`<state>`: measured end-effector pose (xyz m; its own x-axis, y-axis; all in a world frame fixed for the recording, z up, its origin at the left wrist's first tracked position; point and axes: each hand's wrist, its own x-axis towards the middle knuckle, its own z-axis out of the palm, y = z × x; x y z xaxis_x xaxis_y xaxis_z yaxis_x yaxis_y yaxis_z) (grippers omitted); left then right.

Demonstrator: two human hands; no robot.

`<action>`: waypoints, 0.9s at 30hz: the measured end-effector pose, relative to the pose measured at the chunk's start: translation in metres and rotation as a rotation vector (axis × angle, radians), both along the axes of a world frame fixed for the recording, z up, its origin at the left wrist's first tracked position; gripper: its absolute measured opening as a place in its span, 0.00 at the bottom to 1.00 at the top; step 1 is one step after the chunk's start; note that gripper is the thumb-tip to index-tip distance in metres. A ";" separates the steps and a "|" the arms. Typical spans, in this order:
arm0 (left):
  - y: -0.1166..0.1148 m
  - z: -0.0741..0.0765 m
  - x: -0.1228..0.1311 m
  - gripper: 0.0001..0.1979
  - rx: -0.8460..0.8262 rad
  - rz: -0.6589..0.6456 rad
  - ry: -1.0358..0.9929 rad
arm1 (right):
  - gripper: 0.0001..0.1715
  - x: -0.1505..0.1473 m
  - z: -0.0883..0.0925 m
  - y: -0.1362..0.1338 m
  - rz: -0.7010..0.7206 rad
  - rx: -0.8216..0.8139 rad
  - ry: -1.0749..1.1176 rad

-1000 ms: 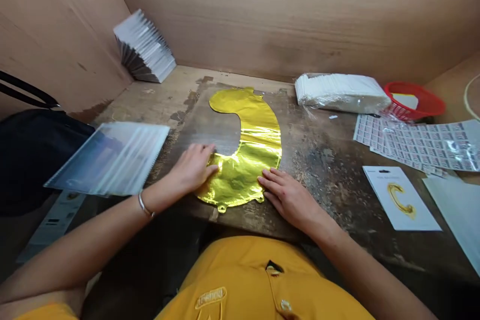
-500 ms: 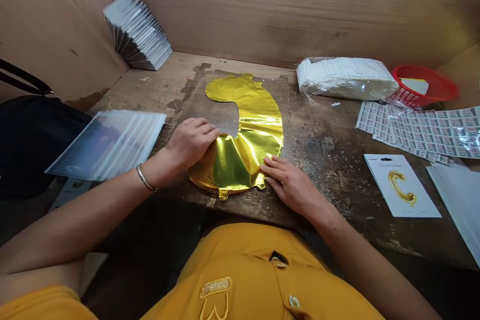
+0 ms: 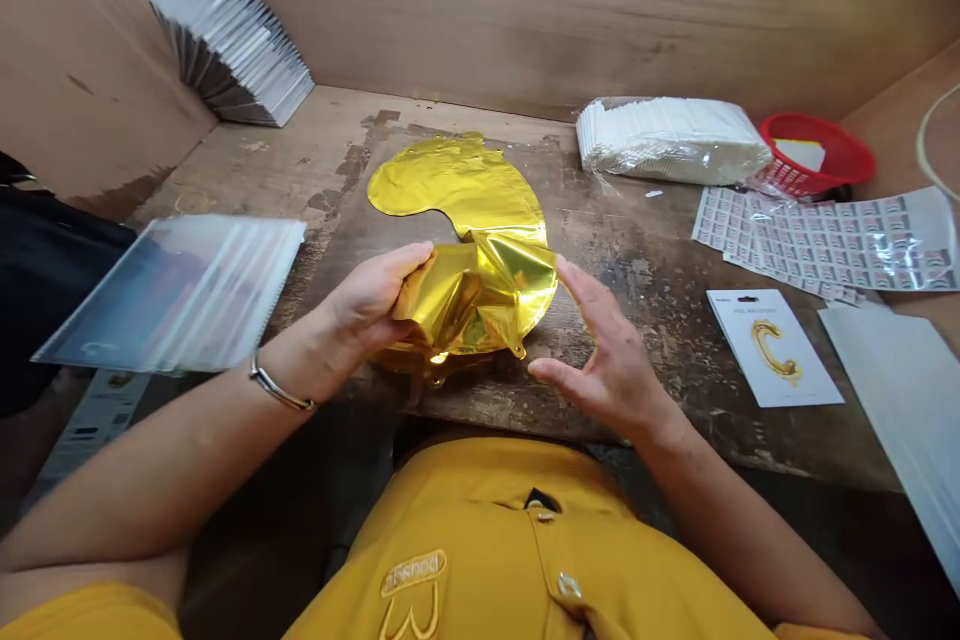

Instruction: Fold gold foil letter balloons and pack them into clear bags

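Observation:
A flat gold foil balloon (image 3: 495, 190), curved like a letter C, lies on the worn wooden table (image 3: 615, 290). Its near end is lifted and crumpled. My left hand (image 3: 375, 298) grips the raised foil at its left side, thumb on top. On the other side, my right hand (image 3: 607, 340) is held with thumb and fingers spread apart; its fingertips are at the balloon's right edge, and I cannot tell whether they touch. Small tabs stick out along the foil's near edge.
Clear plastic sleeves (image 3: 180, 290) lie on the left, below a fanned stack of packets (image 3: 232, 35). Along the back right are a wrapped white bundle (image 3: 675, 140) and a red basket (image 3: 832, 160). Sticker sheets (image 3: 832, 235), a foil balloon card (image 3: 772, 345) and white sheets (image 3: 900, 390) lie at right.
My left hand has turned and raised the balloon's near end, which was lying flat. My right hand has come off the foil's lower edge and opened. The view has shifted slightly.

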<state>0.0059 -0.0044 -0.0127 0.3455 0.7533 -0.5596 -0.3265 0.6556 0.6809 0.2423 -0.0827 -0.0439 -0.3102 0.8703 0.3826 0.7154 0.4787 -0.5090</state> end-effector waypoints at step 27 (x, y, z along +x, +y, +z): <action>-0.042 -0.042 -0.003 0.06 0.072 -0.022 -0.191 | 0.25 -0.040 0.002 0.035 -0.026 0.003 0.186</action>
